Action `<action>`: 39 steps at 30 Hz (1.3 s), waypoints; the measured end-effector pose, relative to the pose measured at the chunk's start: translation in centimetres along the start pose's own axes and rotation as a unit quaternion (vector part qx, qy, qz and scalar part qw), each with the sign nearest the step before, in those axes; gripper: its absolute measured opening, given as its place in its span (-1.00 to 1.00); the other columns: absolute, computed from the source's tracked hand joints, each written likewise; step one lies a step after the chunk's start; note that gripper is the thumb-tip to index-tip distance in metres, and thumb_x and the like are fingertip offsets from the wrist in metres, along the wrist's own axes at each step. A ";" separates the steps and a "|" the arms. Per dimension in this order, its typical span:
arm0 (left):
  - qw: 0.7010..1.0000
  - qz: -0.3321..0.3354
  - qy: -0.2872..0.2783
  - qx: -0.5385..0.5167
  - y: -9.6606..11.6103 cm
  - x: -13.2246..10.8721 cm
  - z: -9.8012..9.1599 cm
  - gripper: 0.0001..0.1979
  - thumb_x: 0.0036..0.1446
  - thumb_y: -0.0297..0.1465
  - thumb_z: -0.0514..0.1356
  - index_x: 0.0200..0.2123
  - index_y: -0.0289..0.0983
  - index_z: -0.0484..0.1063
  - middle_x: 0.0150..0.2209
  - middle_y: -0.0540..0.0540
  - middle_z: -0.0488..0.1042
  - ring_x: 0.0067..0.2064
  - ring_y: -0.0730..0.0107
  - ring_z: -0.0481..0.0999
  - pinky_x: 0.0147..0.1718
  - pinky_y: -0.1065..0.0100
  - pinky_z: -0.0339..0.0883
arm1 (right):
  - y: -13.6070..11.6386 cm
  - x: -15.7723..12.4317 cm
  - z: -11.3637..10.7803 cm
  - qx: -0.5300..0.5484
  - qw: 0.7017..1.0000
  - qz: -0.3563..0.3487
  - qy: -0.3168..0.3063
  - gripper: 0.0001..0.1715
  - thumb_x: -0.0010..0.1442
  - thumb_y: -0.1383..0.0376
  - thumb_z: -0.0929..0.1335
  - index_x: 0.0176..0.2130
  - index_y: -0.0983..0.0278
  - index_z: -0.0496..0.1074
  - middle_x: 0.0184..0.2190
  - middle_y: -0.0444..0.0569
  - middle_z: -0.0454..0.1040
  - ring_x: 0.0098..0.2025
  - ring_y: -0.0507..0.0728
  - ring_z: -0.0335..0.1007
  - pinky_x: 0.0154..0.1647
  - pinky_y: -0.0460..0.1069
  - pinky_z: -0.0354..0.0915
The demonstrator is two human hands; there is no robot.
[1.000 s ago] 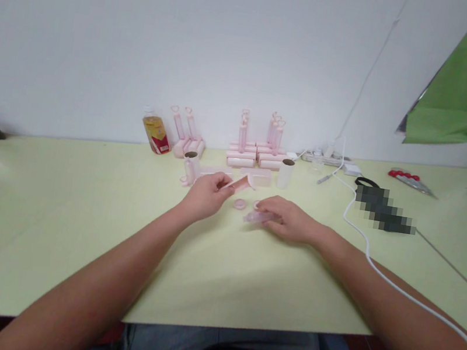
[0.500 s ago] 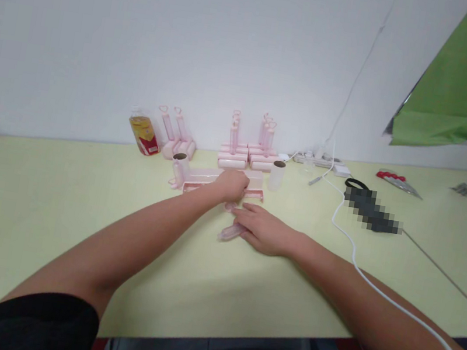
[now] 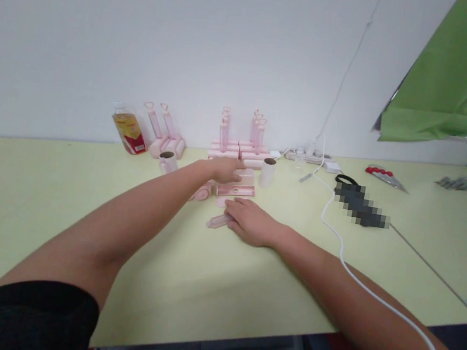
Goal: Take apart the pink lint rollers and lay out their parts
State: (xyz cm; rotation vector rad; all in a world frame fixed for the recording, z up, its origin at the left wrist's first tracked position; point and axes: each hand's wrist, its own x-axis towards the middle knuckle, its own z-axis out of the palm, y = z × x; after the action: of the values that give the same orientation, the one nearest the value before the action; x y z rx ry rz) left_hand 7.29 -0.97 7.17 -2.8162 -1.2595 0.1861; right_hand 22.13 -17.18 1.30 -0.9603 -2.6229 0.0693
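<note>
My left hand (image 3: 225, 169) reaches far across the pale yellow table (image 3: 35, 197) and lies on a pink lint-roller cover (image 3: 236, 189), right in front of a row of pink lint rollers (image 3: 238, 143) standing by the wall; its fingers are closed over something I cannot make out. My right hand (image 3: 248, 221) rests palm down on the table, its fingers pressed on a clear pink handle piece (image 3: 218, 221). A white paper roll (image 3: 267, 172) stands just right of my left hand. Another roll (image 3: 167, 161) stands to its left.
A bottle of yellow liquid (image 3: 127, 131) and two more pink rollers (image 3: 164, 134) stand by the wall. A white cable (image 3: 338, 239) runs from a power strip (image 3: 307, 156) past a black object (image 3: 357, 203) to the table's edge. Red-handled scissors (image 3: 382, 175) lie far right.
My left hand has moved away from me, from holding a pink piece above the table to the covers near the wall. My right hand has stayed on the clear pink piece. The view shifted right.
</note>
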 end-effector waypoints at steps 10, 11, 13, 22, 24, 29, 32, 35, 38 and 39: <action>0.999 0.026 -0.027 -0.025 -1.0 -2.2 0.8 -0.13 0.08 0.04 0.17 0.37 -0.17 0.01 0.32 -0.26 0.20 0.23 0.01 0.30 0.14 0.18 0.15 | 0.9 0.1 0.5 0.006 1.000 0.028 0.013 -0.83 0.31 0.27 0.27 -0.13 0.31 0.33 -0.17 0.08 0.39 -0.08 0.20 0.21 0.02 0.11 0.15; 0.999 0.025 -0.027 -0.016 -0.8 -2.5 0.7 -0.11 0.06 0.05 0.18 0.37 -0.17 0.01 0.31 -0.28 0.19 0.24 -0.02 0.28 0.15 0.15 0.14 | 0.8 0.1 0.5 0.005 1.000 0.027 0.011 -0.84 0.31 0.27 0.27 -0.14 0.31 0.33 -0.16 0.08 0.39 -0.08 0.21 0.21 0.02 0.12 0.15; 1.000 0.019 -0.020 0.003 -0.2 -3.2 0.8 -0.11 0.06 0.04 0.19 0.37 -0.16 0.01 0.31 -0.30 0.19 0.24 -0.07 0.25 0.16 0.06 0.10 | 0.5 0.1 0.5 0.003 1.000 0.021 0.011 -0.84 0.30 0.28 0.27 -0.14 0.31 0.33 -0.15 0.09 0.39 -0.08 0.22 0.20 0.02 0.13 0.16; 0.998 0.028 0.036 0.035 0.8 -4.6 2.6 -0.19 0.18 0.00 0.06 0.40 -0.13 -0.12 0.38 -0.32 0.01 0.32 -0.16 0.06 0.20 -0.13 -0.07 | 0.1 0.2 0.4 0.042 0.998 -0.001 0.045 -0.85 0.30 0.30 0.27 -0.12 0.31 0.31 -0.11 0.11 0.40 -0.04 0.22 0.22 0.05 0.14 0.19; 0.998 0.032 0.046 0.029 0.7 -4.8 3.0 -0.26 0.25 0.00 -0.04 0.40 -0.14 -0.14 0.39 -0.30 -0.01 0.34 -0.14 0.03 0.21 -0.12 -0.10 | 0.3 0.2 0.5 0.049 0.997 0.001 0.051 -0.85 0.29 0.30 0.28 -0.13 0.31 0.31 -0.11 0.13 0.40 -0.02 0.23 0.23 0.06 0.15 0.19; 0.997 0.037 0.065 0.032 0.8 -5.7 3.7 -0.32 0.32 -0.03 -0.18 0.41 -0.15 -0.17 0.41 -0.28 -0.09 0.38 -0.08 -0.05 0.24 -0.11 -0.19 | 0.3 0.1 0.4 0.082 0.994 -0.013 0.074 -0.78 0.28 0.33 0.29 -0.05 0.31 0.32 -0.01 0.16 0.39 0.09 0.24 0.22 0.15 0.18 0.17; 0.997 0.031 0.068 0.036 0.8 -6.1 4.0 -0.31 0.32 -0.02 -0.20 0.41 -0.17 -0.16 0.41 -0.29 -0.10 0.39 -0.08 -0.07 0.25 -0.15 -0.25 | 0.0 0.0 0.2 0.099 0.991 -0.013 0.094 -0.71 0.29 0.34 0.27 0.02 0.31 0.29 0.07 0.17 0.37 0.15 0.23 0.21 0.19 0.16 0.15; 0.996 0.038 0.068 0.045 0.8 -6.6 4.2 -0.22 0.27 0.06 -0.14 0.41 -0.22 -0.17 0.41 -0.32 -0.09 0.39 -0.12 -0.08 0.25 -0.18 -0.28 | -0.2 -0.1 -0.1 0.104 0.987 0.024 0.117 -0.67 0.32 0.32 0.24 0.07 0.31 0.27 0.05 0.16 0.40 0.09 0.22 0.28 0.15 0.13 0.18; 0.994 0.040 0.084 0.052 1.0 -7.0 4.4 -0.08 0.17 0.17 -0.09 0.41 -0.25 -0.18 0.41 -0.36 -0.09 0.39 -0.18 -0.10 0.25 -0.19 -0.29 | 0.3 -0.1 -0.1 0.093 0.973 0.106 0.185 -0.66 0.34 0.27 0.21 0.07 0.32 0.27 0.00 0.17 0.43 0.04 0.24 0.30 0.10 0.12 0.20; 0.994 0.035 0.091 0.054 1.1 -7.1 4.4 -0.06 0.15 0.19 -0.09 0.41 -0.26 -0.17 0.40 -0.37 -0.09 0.39 -0.19 -0.10 0.25 -0.19 -0.29 | 0.6 -0.1 -0.1 0.090 0.964 0.136 0.211 -0.66 0.35 0.25 0.20 0.06 0.33 0.28 -0.01 0.17 0.44 0.02 0.25 0.31 0.07 0.11 0.21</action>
State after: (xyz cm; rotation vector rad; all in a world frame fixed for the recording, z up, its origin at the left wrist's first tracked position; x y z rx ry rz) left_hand 2.84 -7.03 3.28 -2.7144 -1.0802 -0.0008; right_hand 22.58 -16.82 1.25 -1.1230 -2.0510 0.1498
